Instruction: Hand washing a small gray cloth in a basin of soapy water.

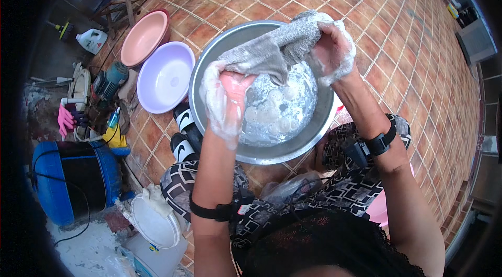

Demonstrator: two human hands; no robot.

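Observation:
A wet grey cloth [270, 51] is stretched between my two hands above a metal basin [257, 157]. My left hand [225, 92], coated in white suds, grips its lower left end. At the upper right end, my right hand [333, 49] holds a bunched, rougher-looking part, also covered in foam. Below the cloth, soapy water [274, 112] with bubbles lies in the basin. One corner of the cloth hangs down over the water. The fingers of both hands are partly hidden by suds and cloth.
Left of the basin stand a purple plastic basin [166, 77] and a pink one [145, 38]. Black slides with white straps [182, 149] touch its left side. Further left are a detergent bottle [93, 40], an electric motor [111, 81], a blue tank [78, 183] and a white lidded bucket [155, 222].

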